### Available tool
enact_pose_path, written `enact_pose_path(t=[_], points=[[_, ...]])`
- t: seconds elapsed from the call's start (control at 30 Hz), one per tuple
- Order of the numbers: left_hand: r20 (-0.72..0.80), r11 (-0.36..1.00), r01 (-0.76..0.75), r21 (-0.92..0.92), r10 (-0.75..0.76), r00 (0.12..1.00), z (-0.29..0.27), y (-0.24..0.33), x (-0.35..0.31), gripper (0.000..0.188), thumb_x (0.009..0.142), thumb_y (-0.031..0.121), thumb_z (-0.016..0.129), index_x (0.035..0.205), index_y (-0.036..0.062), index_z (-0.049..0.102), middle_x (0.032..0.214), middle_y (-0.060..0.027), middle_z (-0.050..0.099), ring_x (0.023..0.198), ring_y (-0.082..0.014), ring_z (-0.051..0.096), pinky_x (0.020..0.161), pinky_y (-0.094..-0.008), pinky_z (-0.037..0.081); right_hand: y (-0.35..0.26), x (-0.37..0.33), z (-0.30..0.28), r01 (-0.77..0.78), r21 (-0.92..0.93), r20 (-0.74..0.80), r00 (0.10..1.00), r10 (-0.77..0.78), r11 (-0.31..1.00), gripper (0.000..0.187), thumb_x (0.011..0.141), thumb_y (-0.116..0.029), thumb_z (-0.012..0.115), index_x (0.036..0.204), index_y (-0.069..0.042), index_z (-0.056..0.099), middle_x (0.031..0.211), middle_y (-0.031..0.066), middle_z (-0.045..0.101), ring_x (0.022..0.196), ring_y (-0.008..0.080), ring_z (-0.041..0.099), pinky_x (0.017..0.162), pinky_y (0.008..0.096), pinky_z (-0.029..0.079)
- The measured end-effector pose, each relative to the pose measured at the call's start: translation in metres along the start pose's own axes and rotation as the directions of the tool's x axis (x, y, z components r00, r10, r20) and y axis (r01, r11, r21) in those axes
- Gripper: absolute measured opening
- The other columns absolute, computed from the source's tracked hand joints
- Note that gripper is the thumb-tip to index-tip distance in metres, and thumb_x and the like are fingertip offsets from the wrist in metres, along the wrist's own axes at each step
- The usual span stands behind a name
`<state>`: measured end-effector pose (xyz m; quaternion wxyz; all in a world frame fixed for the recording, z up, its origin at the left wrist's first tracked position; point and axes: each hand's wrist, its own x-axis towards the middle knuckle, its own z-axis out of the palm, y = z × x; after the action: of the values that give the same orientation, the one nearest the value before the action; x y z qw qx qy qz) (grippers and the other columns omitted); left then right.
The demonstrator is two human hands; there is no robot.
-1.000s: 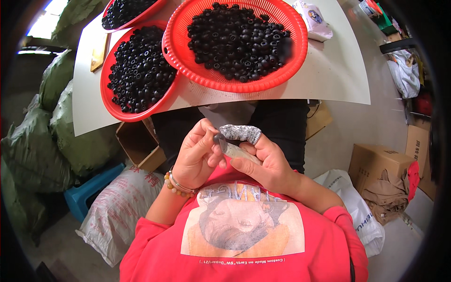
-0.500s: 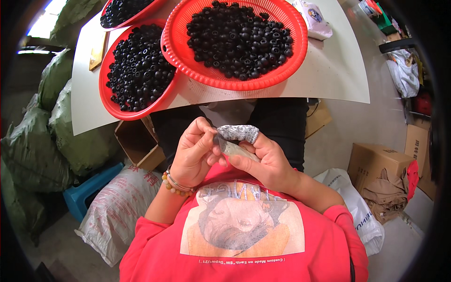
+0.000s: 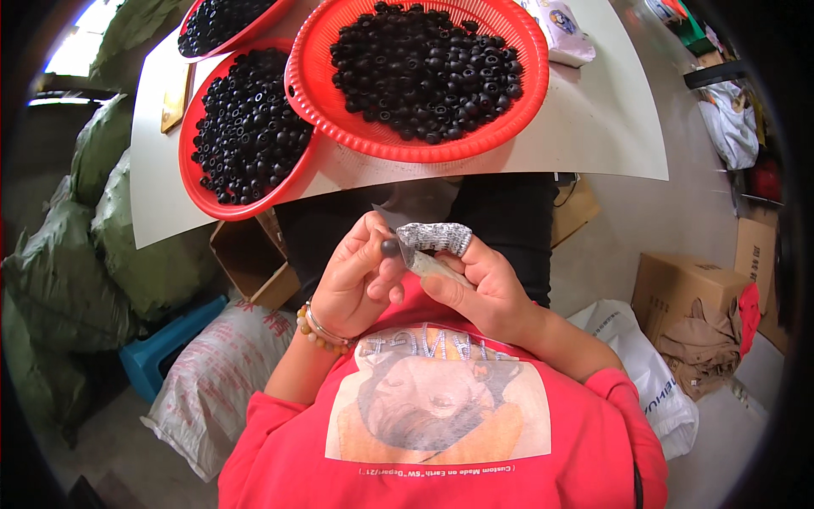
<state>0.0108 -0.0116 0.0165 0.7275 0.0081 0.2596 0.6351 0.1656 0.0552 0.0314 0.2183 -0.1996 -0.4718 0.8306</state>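
Over my lap, my left hand [image 3: 358, 278] pinches a small round black piece [image 3: 390, 248] between thumb and fingers. My right hand [image 3: 482, 284] is closed on a small trimming knife with a flat greyish blade [image 3: 407, 248] and a pale handle, mostly hidden in the palm. A grey speckled knit finger cover [image 3: 434, 237] wraps the right index finger. The black piece sits right beside the blade; whether they touch I cannot tell. Ahead on the table, a large red basket [image 3: 415, 154] holds a heap of similar black pieces, many with a hole through them.
Two more red basins, a near one [image 3: 193, 180] and a far one [image 3: 270, 19], hold black pieces at the table's left. A white packet [image 3: 563, 34] lies right of the basket on the white table [image 3: 606, 140]. Sacks, a blue stool [image 3: 148, 360] and cardboard boxes [image 3: 685, 288] stand around me.
The black piece now shows at my left fingertips, where it was hidden before. My left fingers have opened slightly and the knife blade is turned a little. The whole view has shifted slightly.
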Motion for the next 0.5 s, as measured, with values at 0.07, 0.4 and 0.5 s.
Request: enact_pose_path(t=[0.07, 0.4, 0.5], points=[[-0.005, 1.000, 0.000, 0.005, 0.000, 1.000, -0.0010, 0.0001, -0.0010, 0.011, 0.089, 0.019, 0.039, 0.086, 0.0079, 0.040, 0.056, -0.0004, 0.042, 0.041, -0.0032, 0.036, 0.045, -0.0203, 0.047, -0.0095, -0.0007, 0.0014, -0.071, 0.058, 0.043, 0.997, 0.068, 0.996, 0.033, 0.084, -0.007, 0.048, 0.114, 0.005, 0.037, 0.105, 0.0093, 0.052, 0.098, 0.0118, 0.048, 0.086, 0.0256, 0.037], [-0.032, 0.997, -0.001, 0.076, 0.004, 0.999, 0.0056, 0.0039, -0.0018, 0.012, 0.088, 0.017, 0.042, 0.084, 0.0067, 0.041, 0.054, -0.0003, 0.042, 0.040, -0.0032, 0.036, 0.044, -0.0200, 0.047, -0.0050, 0.0018, 0.0017, -0.023, 0.045, 0.051, 0.999, 0.020, 0.999, 0.033, 0.084, -0.006, 0.047, 0.114, 0.005, 0.037, 0.104, 0.0093, 0.053, 0.097, 0.0123, 0.050, 0.084, 0.0252, 0.039], [-0.021, 0.992, -0.001, 0.125, 0.003, 1.000, 0.0014, 0.0039, -0.0013, 0.011, 0.087, 0.016, 0.043, 0.083, 0.0062, 0.041, 0.055, -0.0009, 0.043, 0.040, -0.0035, 0.036, 0.043, -0.0204, 0.047, -0.0039, 0.0024, 0.0011, -0.014, 0.037, 0.041, 0.999, 0.012, 0.999, 0.032, 0.084, -0.006, 0.047, 0.113, 0.005, 0.038, 0.103, 0.0094, 0.054, 0.095, 0.0122, 0.050, 0.083, 0.0251, 0.040]])
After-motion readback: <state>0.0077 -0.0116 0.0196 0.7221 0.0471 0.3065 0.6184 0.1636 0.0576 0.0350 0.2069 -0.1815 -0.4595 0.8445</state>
